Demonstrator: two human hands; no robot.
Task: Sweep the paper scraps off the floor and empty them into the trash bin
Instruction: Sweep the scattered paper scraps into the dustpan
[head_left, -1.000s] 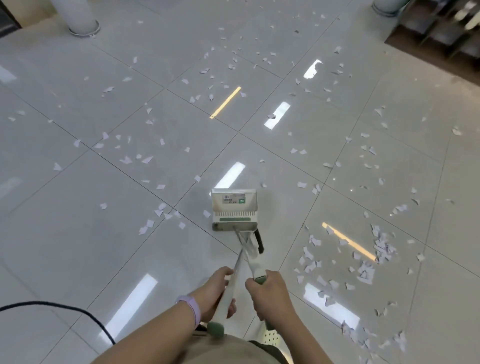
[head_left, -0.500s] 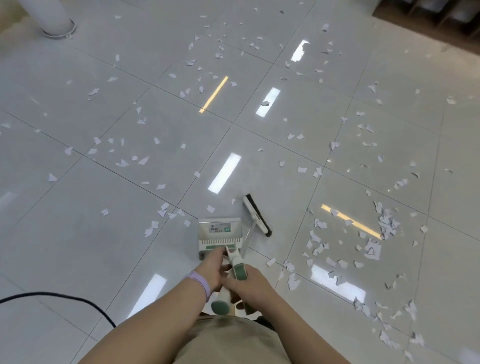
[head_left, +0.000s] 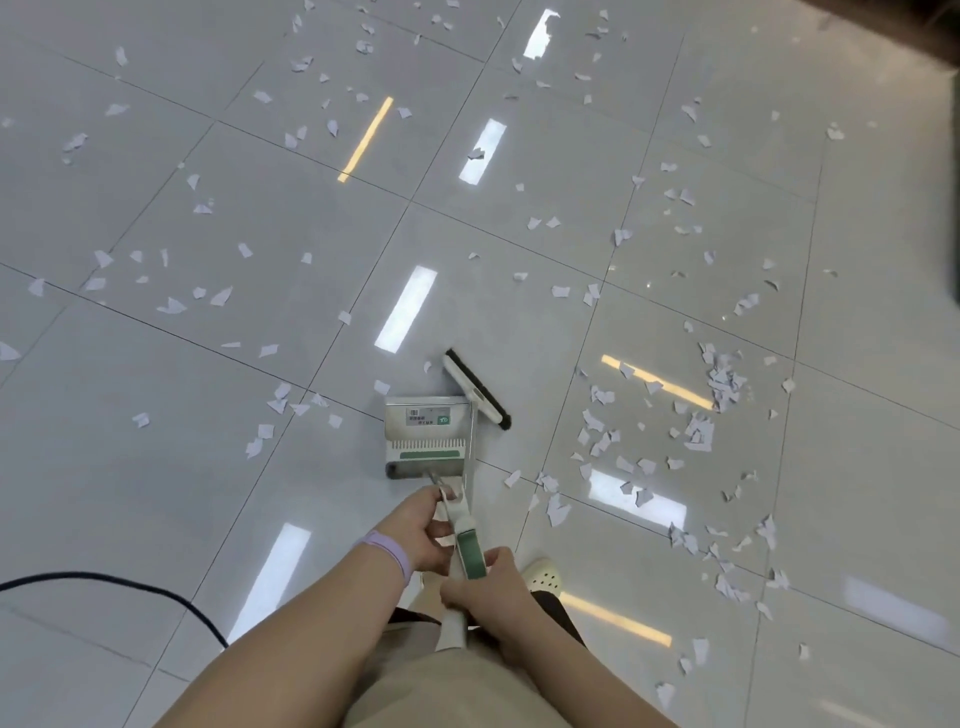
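Observation:
White paper scraps lie all over the glossy grey tiled floor, thickest at the right (head_left: 696, 431) and in a looser group at the left (head_left: 280, 400). A metal dustpan (head_left: 423, 436) with a green strip stands on the floor in front of me. The broom head (head_left: 475, 387), white with black bristles, rests slanted just beyond its right corner. Both long handles cross between my hands. My left hand (head_left: 421, 530), with a purple wristband, grips the dustpan handle. My right hand (head_left: 483, 587) grips the broom handle below its green grip (head_left: 470, 553). No trash bin is in view.
A black cable (head_left: 130, 587) curves across the floor at the lower left. My pale shoe (head_left: 543, 574) shows just right of my hands. A dark object (head_left: 950, 156) fills the upper right edge. Ceiling lights reflect as bright bars on the tiles.
The broom, first tucked behind the dustpan, has come apart from it, and its head now lies slanted at the pan's right. My hands have closed together on the crossed handles.

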